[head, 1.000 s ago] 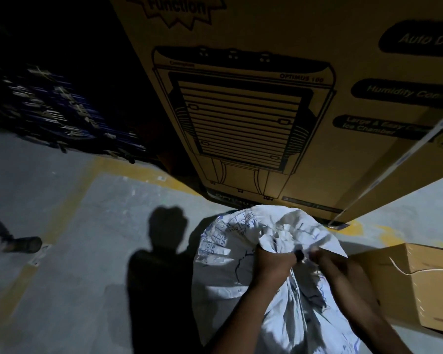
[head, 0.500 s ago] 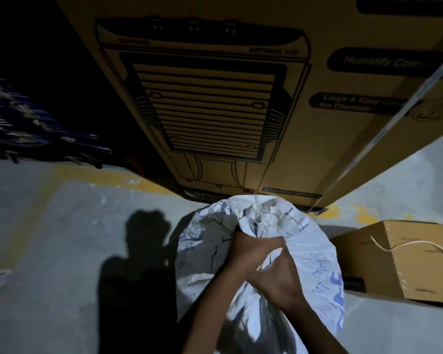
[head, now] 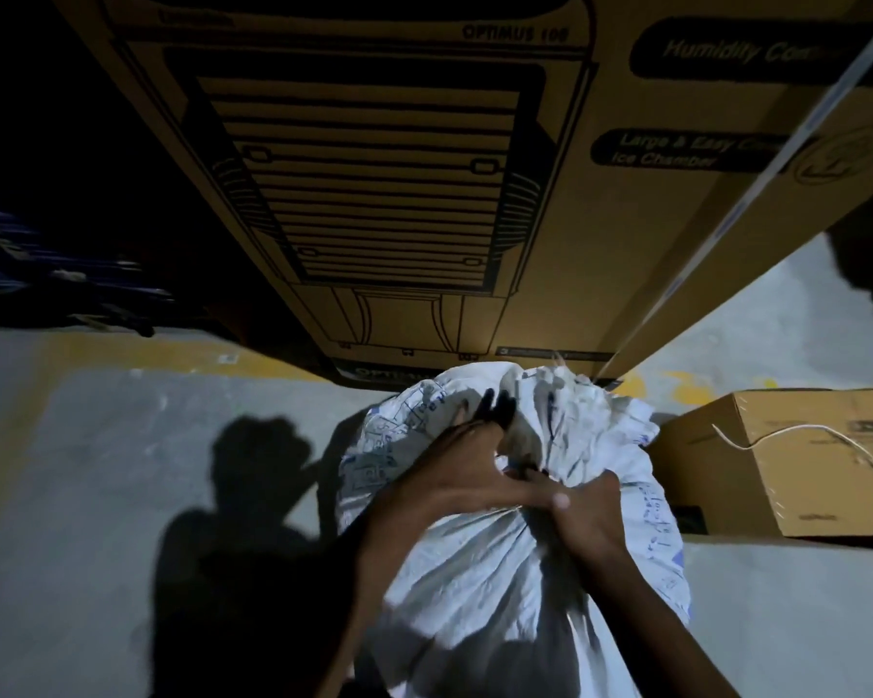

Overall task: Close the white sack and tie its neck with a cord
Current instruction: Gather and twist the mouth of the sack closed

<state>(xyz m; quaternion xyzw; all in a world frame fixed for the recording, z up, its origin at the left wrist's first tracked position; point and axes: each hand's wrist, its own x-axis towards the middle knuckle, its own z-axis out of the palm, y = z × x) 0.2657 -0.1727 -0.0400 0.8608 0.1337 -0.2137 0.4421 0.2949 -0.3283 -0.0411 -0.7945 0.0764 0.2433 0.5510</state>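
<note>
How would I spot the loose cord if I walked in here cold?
Find the huge printed carton standing on the grey floor, then the white sack in front of it, gripped by two hands. Right of the sack sits a small plain cardboard box; the cord is the thin pale strand draped across its top, the only stringy thing there.

Both bare forearms reach forward, converging; the left hand (head: pixel 467 476) and right hand (head: pixel 583 511) meet thumb to thumb, fingers curled tight around the white sack's (head: pixel 475 586) gathered neck
</note>
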